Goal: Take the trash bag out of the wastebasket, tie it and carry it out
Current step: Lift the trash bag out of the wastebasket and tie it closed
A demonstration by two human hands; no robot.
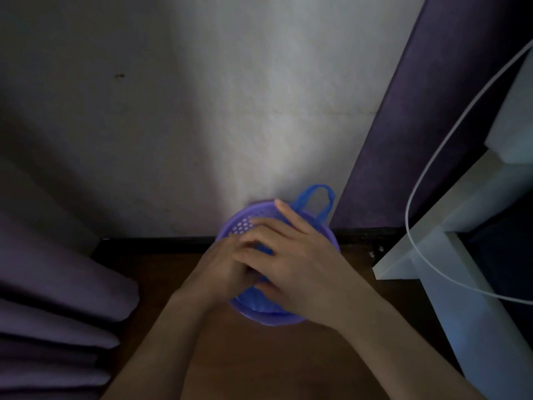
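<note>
Your arms: both reach down from the bottom of the view and meet over the small bin.
Left hand (227, 267): your fingers curl down inside the bin mouth. It looks like they are pinching the bag, but the right hand hides them, so I cannot tell for sure.
Right hand (291, 255): it lies across the top of the bin with the fingers spread out flat. I cannot tell if it grips anything under the palm.
Why you hold it so: I think you are gathering the bag's top edge so you can lift it out.
Wastebasket (245, 226): purple, round, with little holes in its side. It stands on the brown floor (248, 356), right against the white wall (230, 111).
Trash bag (315, 202): blue, and it sits in the wastebasket. One handle loop sticks up over the far rim.
What is in the bag: your hands cover it, so I cannot see.
Beside it: a purple curtain (57, 298) on the left, white shelf (461, 215) on the right.
</note>
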